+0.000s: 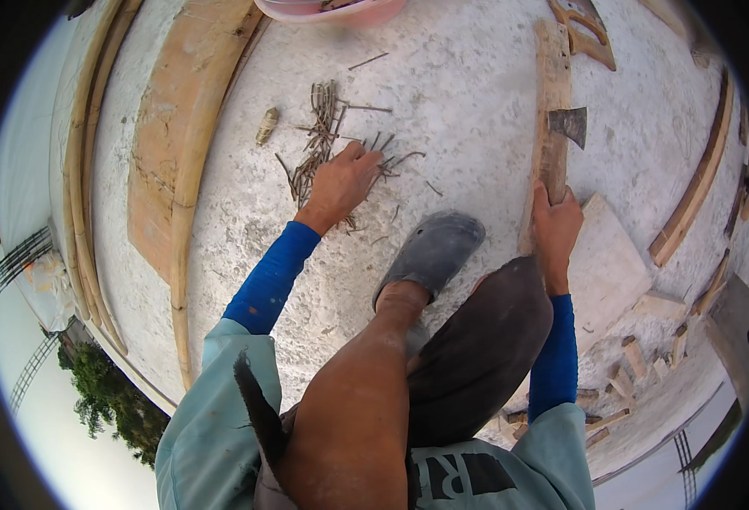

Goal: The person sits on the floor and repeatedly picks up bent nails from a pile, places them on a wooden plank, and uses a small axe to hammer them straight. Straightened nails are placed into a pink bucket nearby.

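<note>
A loose heap of thin, rusty-looking nails (pixel 322 115) lies on the pale concrete, left of centre. My left hand (pixel 340 185) is down in this heap, its fingers curled among the nails, with some poking out past the fingertips. Which ones it pinches is partly hidden. To the right, my right hand (pixel 557 228) grips the wooden handle of a hatchet (pixel 569 127). The hatchet lies along a long wooden plank (pixel 547 93), its dark blade facing right. A small tan wrapped bundle (pixel 267 126) rests left of the nails.
My grey clog (pixel 436 255) stands between my hands. A handsaw (pixel 591 38) lies beyond the plank, and a pink tub (pixel 332 10) at the far edge. A brown board (pixel 166 127) with curved poles lies left. A flat slab (pixel 606 270) and several wood offcuts (pixel 621 382) are at right.
</note>
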`<state>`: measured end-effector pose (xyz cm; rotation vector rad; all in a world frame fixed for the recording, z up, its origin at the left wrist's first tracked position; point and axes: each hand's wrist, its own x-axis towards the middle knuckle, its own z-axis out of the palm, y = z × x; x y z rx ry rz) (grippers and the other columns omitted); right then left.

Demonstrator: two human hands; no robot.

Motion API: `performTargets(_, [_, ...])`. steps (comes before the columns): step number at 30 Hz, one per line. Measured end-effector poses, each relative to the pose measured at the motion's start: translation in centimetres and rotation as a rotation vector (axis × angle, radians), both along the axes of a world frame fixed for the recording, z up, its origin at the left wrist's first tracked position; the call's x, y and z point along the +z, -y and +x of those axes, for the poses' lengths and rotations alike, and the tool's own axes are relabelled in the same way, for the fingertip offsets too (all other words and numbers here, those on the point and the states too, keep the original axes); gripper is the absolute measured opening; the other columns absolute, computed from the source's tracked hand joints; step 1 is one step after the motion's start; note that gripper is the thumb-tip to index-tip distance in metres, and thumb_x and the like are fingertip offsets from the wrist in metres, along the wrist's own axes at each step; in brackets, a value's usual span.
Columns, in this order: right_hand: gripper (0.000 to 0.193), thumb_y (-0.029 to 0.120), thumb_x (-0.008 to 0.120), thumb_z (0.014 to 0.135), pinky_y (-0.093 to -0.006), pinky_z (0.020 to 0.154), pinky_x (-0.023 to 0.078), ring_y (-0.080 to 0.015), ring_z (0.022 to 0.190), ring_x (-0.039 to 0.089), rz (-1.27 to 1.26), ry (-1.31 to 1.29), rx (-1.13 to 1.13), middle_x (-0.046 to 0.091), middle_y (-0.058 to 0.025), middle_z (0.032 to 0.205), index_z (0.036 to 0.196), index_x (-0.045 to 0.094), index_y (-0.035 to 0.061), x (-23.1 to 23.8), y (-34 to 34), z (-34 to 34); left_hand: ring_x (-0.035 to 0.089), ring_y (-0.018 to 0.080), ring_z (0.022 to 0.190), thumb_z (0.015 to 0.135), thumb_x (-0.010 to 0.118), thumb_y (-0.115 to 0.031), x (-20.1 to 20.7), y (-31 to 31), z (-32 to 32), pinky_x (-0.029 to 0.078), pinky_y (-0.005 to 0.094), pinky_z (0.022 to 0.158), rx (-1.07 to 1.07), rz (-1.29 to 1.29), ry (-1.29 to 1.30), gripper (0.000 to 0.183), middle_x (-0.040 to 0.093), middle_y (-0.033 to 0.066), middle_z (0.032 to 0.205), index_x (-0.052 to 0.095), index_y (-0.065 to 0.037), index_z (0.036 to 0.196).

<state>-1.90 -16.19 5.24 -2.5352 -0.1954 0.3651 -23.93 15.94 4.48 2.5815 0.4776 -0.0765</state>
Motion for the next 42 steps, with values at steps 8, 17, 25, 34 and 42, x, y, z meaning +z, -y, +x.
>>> performTargets(8, [0.051,0.04,0.075,0.093,-0.0506,0.077,0.057,-0.0487,0.084,0.074,-0.034,-0.056,-0.026,0.073,-0.0334,0.087,0.101,0.071,-0.0105,1.2,-0.6,0.0,0.07,0.0343,0.091,0.092,0.076,-0.018,-0.4,-0.8,1.7,0.058,0.0456,0.075,-0.125,-0.036,-0.023,0.017,0.064,0.0097,0.099,0.071,-0.011,0.106])
performTargets(17, [0.053,0.042,0.076,0.092,-0.05,0.077,0.058,-0.0479,0.084,0.074,-0.04,-0.001,-0.01,0.074,-0.0311,0.088,0.105,0.071,-0.0092,0.8,-0.4,0.0,0.07,0.0295,0.084,0.087,0.079,-0.012,1.3,-0.3,1.6,0.055,0.0406,0.072,0.066,-0.205,-0.191,0.012,0.068,0.0118,0.091,0.07,-0.005,0.091])
performTargets(25, [0.049,0.042,0.076,0.092,-0.0486,0.071,0.056,-0.044,0.075,0.073,0.08,-0.028,-0.12,0.073,-0.0289,0.081,0.098,0.07,-0.0063,0.8,0.1,-0.5,0.066,0.0131,0.066,0.093,0.071,-0.003,3.1,7.5,14.6,0.053,0.0269,0.055,0.47,-1.365,0.16,0.02,0.069,0.0064,0.085,0.07,0.008,0.11])
performTargets(34, [0.052,0.044,0.077,0.092,-0.0499,0.071,0.055,-0.0472,0.076,0.072,0.12,0.003,-0.155,0.071,-0.0304,0.081,0.096,0.068,-0.0067,0.9,0.3,-0.7,0.075,0.0199,0.073,0.095,0.068,-0.002,0.3,13.6,25.8,0.063,0.0292,0.065,0.544,-1.364,0.168,0.027,0.075,0.0176,0.095,0.068,0.014,0.118])
performTargets(42, [0.05,0.04,0.077,0.091,-0.048,0.072,0.056,-0.0449,0.077,0.073,0.078,-0.017,-0.179,0.073,-0.03,0.083,0.1,0.069,-0.0081,1.6,0.0,-0.6,0.067,0.0133,0.064,0.098,0.067,-0.003,-1.6,12.7,26.0,0.055,0.0274,0.055,0.248,-1.026,0.081,0.02,0.074,0.0114,0.089,0.073,0.006,0.115])
